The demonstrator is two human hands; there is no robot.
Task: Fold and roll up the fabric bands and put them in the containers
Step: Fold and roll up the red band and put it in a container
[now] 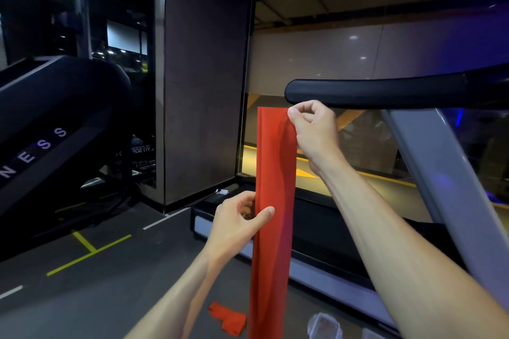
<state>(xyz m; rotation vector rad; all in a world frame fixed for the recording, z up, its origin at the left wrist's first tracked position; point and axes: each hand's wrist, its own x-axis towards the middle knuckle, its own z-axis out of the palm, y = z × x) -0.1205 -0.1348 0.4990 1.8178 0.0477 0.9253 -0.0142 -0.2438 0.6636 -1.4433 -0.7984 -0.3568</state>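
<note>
Right hand [311, 129] pinches the top of a hanging red fabric band [272, 201]; left hand [239, 217] pinches its edge lower down

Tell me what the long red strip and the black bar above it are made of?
The red band looks like thin, matte, stretchy fabric or rubbery sheet: it hangs limp with soft lengthwise folds. The black handrail looks like smooth padded foam or rubber, with a dull sheen and rounded end; which one is hard to tell.
</note>
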